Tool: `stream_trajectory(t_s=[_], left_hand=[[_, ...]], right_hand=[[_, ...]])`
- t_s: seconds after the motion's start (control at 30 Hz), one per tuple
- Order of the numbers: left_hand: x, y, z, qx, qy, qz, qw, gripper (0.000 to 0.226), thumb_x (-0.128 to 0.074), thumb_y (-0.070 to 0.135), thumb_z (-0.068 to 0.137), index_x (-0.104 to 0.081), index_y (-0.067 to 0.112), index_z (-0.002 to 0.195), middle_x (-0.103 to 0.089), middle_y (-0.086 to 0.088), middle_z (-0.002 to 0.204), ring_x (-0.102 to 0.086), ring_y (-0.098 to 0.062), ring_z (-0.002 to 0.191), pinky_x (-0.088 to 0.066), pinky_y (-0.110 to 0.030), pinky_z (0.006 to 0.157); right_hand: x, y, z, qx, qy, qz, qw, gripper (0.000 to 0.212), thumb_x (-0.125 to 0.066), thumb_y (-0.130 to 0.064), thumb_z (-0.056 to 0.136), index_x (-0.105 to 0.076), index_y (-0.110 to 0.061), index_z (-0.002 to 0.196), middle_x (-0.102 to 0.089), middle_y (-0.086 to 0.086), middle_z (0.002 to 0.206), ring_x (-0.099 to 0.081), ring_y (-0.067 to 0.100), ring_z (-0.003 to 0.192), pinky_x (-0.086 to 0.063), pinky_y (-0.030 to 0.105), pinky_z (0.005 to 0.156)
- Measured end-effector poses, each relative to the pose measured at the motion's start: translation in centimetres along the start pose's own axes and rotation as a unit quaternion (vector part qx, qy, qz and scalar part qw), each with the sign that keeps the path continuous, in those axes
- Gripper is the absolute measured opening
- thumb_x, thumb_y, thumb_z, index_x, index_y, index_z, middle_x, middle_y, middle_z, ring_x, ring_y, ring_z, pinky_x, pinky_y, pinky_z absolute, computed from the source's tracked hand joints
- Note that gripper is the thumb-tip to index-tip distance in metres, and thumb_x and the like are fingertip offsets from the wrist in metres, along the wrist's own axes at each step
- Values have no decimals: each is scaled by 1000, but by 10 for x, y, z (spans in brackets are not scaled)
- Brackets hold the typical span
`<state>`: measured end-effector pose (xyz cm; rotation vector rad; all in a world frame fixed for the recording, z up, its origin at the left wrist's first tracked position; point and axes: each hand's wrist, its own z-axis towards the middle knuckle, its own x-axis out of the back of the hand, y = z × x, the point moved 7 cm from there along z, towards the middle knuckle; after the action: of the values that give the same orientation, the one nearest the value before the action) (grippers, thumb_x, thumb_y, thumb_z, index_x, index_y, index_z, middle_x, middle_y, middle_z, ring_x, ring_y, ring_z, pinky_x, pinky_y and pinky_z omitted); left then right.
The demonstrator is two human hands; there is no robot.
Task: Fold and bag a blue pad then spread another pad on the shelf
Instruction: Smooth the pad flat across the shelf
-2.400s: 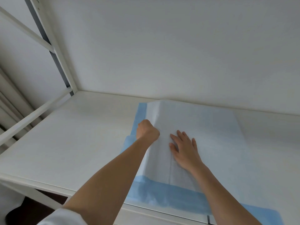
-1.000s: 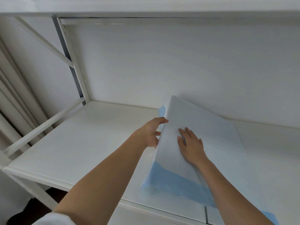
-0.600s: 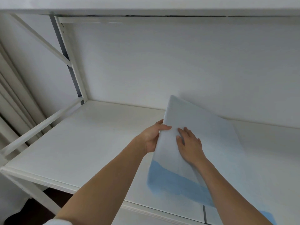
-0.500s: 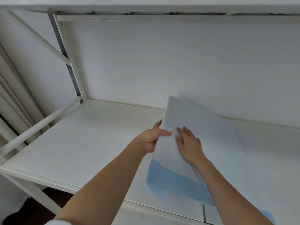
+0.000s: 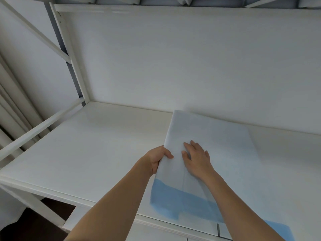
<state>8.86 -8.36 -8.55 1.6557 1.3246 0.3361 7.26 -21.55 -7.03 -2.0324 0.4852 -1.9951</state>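
Now left hand [image 5: 157, 158] gripping pad [image 5: 213, 136] edge, right hand [image 5: 197, 158] flat atop, shelf [image 5: 86, 145]

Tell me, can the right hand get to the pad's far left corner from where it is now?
Probably yes. The right hand lies flat on the pad, and nothing stands between it and the far left corner; the left hand grips the left edge nearer the person.

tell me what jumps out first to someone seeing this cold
The two bare forearms reaching in from the bottom. The left hand grips the lifted left edge of a white, blue-bordered absorbent pad, and the right hand presses flat on it, on the right half of a white shelf board.
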Motion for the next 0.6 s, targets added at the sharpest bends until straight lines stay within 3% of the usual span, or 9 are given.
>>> stream_trajectory(t_s=[0.3,0.4,0.5,0.6], left_hand=[[22,-5,1,15,122,80,989,35,-44,-6,73,-59,5,103,-64,-17,96,-60,-34,81,-54,-37,72],[25,6,0,-4,183,151,971,28,-49,0,59,-56,1,86,-58,-17,89,-55,-33,77,-50,-36,74],[29,13,-2,-21,215,221,951,14,-53,2,54,-48,6,66,-50,-11,72,-47,-26,65,-42,-28,60],[35,12,2,-42,222,278,934,22,-54,9,50,-48,7,71,-49,-5,75,-48,-23,69,-42,-26,58]], right_hand=[[-17,5,-2,-5,-19,-22,1000,49,-26,-38,102,-25,-25,149,-11,3,160,-5,21,147,-4,45,119],[-20,5,0,-5,-9,-27,1000,49,-25,-39,102,-25,-25,149,-10,3,160,-5,21,147,-4,45,119],[-25,3,0,-7,-19,-25,999,49,-26,-39,102,-25,-26,149,-10,3,160,-4,21,147,-3,45,119],[-31,3,-1,-6,-36,-16,999,49,-27,-38,102,-25,-26,149,-9,2,160,-3,20,148,-2,45,119]])
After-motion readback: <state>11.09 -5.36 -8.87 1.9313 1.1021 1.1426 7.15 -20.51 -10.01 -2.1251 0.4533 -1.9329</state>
